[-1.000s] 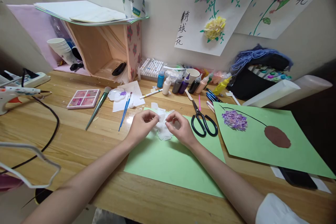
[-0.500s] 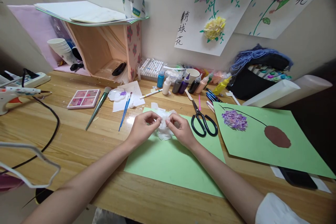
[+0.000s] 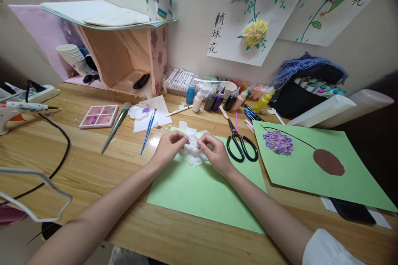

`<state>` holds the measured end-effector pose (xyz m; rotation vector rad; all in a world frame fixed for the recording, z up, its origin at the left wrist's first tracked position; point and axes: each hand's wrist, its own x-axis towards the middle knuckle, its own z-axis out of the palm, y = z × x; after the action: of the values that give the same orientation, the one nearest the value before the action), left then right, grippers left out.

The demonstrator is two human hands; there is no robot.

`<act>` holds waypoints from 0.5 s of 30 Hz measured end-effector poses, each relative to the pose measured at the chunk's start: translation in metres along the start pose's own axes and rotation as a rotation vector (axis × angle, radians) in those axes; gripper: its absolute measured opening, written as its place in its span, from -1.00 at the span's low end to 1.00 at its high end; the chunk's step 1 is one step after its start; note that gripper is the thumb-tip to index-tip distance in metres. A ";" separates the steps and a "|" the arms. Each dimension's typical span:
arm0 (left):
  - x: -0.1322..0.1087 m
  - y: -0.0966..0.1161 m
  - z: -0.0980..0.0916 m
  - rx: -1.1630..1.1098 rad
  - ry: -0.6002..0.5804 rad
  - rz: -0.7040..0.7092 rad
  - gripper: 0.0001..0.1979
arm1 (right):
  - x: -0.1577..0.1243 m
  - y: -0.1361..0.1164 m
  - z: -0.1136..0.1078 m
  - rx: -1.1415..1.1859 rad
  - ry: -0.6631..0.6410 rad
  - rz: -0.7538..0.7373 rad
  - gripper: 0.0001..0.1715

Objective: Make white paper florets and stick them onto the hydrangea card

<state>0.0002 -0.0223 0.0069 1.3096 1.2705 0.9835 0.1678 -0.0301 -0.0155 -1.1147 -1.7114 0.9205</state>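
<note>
Thin white tissue paper (image 3: 195,158), torn and crumpled, lies in a small heap at the top edge of a green sheet (image 3: 205,198). Over the heap, my left hand (image 3: 169,147) has thumb and forefinger closed in a pinch on the tissue paper. Opposite it, my right hand (image 3: 214,151) pinches the paper too, the fingertips of the two hands a short gap apart. What lies right between the fingertips is small and partly hidden. Black-handled scissors (image 3: 238,143) rest just right of my right hand, partly on the green sheet.
On the right lies another green sheet (image 3: 298,182) with a purple paper flower (image 3: 277,142). Paint bottles (image 3: 218,99) line the back. To the left are thin blue brushes (image 3: 148,132), a large brush (image 3: 115,128), a pink palette (image 3: 99,116) and a glue gun (image 3: 18,109) with its cord.
The fingertips of my two hands have drawn slightly apart, the left ones shifting a little leftward. The tissue heap looks more spread out between them.
</note>
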 end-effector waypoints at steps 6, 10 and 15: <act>0.002 -0.002 -0.003 0.038 0.020 0.024 -0.79 | 0.000 -0.001 -0.001 0.001 -0.004 0.003 -0.74; 0.001 -0.005 -0.003 0.081 0.024 0.062 -0.77 | 0.000 0.001 0.000 0.004 0.007 0.013 -0.74; -0.008 -0.002 0.002 0.206 0.019 0.194 -0.72 | 0.000 0.003 0.000 0.008 0.013 0.017 -0.73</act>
<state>0.0007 -0.0304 0.0053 1.6102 1.3038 1.0217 0.1684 -0.0295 -0.0181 -1.1295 -1.6889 0.9276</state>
